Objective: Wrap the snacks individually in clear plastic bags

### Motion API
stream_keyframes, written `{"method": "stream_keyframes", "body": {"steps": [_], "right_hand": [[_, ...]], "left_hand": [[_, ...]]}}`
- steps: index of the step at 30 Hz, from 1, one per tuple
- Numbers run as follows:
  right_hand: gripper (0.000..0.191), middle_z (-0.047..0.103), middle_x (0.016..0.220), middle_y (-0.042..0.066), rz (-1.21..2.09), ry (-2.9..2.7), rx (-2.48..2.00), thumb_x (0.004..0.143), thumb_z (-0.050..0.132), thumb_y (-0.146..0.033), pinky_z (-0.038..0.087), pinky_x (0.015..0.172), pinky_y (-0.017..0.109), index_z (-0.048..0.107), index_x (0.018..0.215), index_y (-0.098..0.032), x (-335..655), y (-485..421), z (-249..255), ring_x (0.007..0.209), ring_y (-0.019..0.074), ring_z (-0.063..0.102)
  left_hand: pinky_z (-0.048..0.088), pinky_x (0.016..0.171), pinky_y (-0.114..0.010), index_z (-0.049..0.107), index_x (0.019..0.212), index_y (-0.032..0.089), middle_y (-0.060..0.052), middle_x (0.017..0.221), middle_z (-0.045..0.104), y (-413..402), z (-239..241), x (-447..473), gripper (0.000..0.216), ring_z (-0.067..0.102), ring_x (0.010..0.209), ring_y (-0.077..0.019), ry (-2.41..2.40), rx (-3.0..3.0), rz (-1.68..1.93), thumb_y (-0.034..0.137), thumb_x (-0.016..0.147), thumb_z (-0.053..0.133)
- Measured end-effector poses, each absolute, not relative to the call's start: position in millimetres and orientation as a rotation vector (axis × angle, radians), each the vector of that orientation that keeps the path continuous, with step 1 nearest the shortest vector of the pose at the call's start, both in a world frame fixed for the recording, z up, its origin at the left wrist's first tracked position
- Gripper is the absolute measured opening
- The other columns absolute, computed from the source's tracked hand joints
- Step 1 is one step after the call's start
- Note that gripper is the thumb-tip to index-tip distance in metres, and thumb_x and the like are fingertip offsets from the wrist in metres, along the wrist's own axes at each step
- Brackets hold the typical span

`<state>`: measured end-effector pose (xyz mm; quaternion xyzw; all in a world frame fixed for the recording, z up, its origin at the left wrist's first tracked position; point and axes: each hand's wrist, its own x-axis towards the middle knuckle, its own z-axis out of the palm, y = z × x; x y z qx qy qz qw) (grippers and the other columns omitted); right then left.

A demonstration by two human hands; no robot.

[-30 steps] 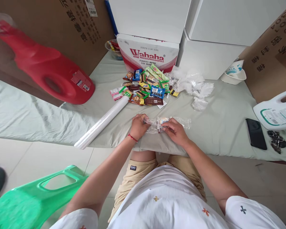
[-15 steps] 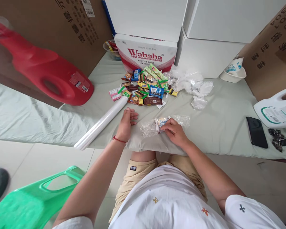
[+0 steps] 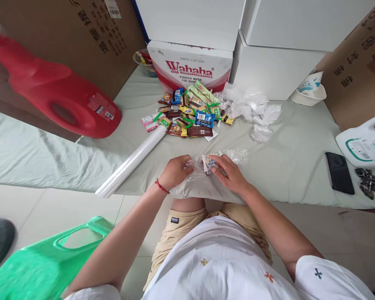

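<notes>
A small wrapped snack point(image 3: 210, 161) lies in front of me, wrapped about with clear plastic film point(image 3: 237, 156) that trails off to both sides. My right hand point(image 3: 231, 174) has its thumb and fingers closed on the snack from the right. At the left end, my left hand point(image 3: 176, 171) pinches the crumpled film between thumb and fingers. Beside that hand lies a long white roll of plastic film point(image 3: 131, 161), slanting toward the front edge. Beyond both hands is a pile of packaged snacks point(image 3: 190, 112) in many colours.
Crumpled clear plastic point(image 3: 246, 104) lies right of the pile, before white boxes point(image 3: 275, 71) and a Wahaha carton point(image 3: 190, 68). A red jug point(image 3: 59, 91) leans at left. A white bottle point(image 3: 365, 143), phone point(image 3: 339, 173) and keys point(image 3: 368, 183) sit at right. A green jug point(image 3: 46, 258) stands below.
My left hand has moved right from beside the roll and taken hold of the film's left end. My right hand stays at the snack, its fingers shifted slightly over it.
</notes>
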<state>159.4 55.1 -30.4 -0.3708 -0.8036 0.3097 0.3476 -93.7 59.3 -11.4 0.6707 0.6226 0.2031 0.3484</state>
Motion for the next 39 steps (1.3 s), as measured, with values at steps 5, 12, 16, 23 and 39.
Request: {"method": "stream_keyframes", "body": {"steps": [5,12,16,23,39], "right_hand": [[0.03,0.057,0.088,0.004,0.786,-2.075,-0.945,0.105,0.05,-0.029,0.053,0.079,0.036,0.071,0.126,-0.029,153,62,-39,0.084,0.0195,0.058],[0.031,0.057,0.091,0.004,0.862,-2.019,-1.07,0.097,0.054,-0.018,0.051,0.073,0.032,0.067,0.123,-0.025,150,62,-32,0.079,0.0192,0.058],[0.042,0.058,0.096,0.005,0.845,-1.999,-1.105,0.086,0.056,-0.011,0.051,0.074,0.032,0.06,0.127,-0.022,148,61,-34,0.083,0.0201,0.057],[0.072,0.062,0.105,0.003,1.165,-1.762,-0.955,0.086,0.057,-0.015,0.053,0.078,0.032,0.035,0.154,-0.026,150,54,-40,0.084,0.0163,0.059],[0.041,0.062,0.07,-0.001,1.283,-1.735,-1.706,0.082,0.068,-0.057,0.039,0.063,0.029,0.072,0.098,-0.019,225,93,-19,0.067,0.016,0.054]], "left_hand": [[0.034,0.05,-0.026,0.052,0.065,0.023,0.006,0.054,0.053,54,11,-76,0.029,0.046,0.047,-0.0114,1.477,1.218,0.723,0.035,0.066,0.079],[0.039,0.05,-0.024,0.061,0.072,0.018,0.003,0.057,0.058,62,18,-20,0.024,0.053,0.048,-0.0096,1.207,0.719,0.986,0.033,0.067,0.079],[0.042,0.053,-0.025,0.068,0.083,0.017,-0.001,0.072,0.066,61,3,-6,0.012,0.058,0.056,-0.0111,1.264,0.788,1.11,0.025,0.079,0.061],[0.052,0.08,-0.03,0.079,0.105,0.022,-0.006,0.093,0.063,49,-20,-4,0.036,0.064,0.088,-0.0175,1.596,1.738,0.993,0.016,0.094,0.045],[0.051,0.072,-0.028,0.076,0.121,0.023,-0.006,0.105,0.061,42,-37,-3,0.032,0.064,0.086,-0.0153,1.568,1.95,1.023,0.029,0.098,0.055]]}}
